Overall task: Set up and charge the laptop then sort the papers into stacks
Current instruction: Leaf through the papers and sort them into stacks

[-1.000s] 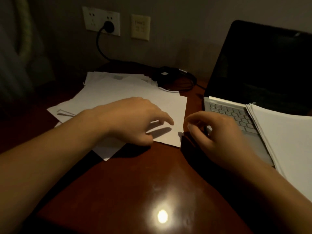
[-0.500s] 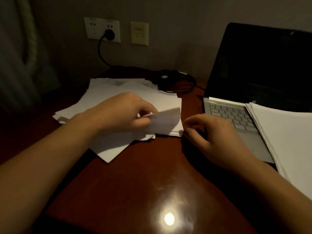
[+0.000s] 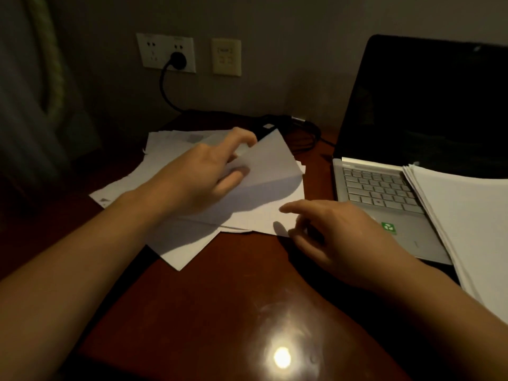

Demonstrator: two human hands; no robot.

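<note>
Sheet [image 3: 270,158] pinched up in the left hand [image 3: 209,174], right hand [image 3: 338,232] loose and empty, nearer the stack [image 3: 467,215] on the laptop [image 3: 379,188].

Glossy wooden table [image 3: 209,312], matt paper sheets [image 3: 264,215]

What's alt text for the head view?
A left hand pinches a lifted sheet above loose papers on a wooden desk, the right hand at their edge. An open laptop, screen dark, carries a paper stack; a plug sits in the wall socket.
</note>
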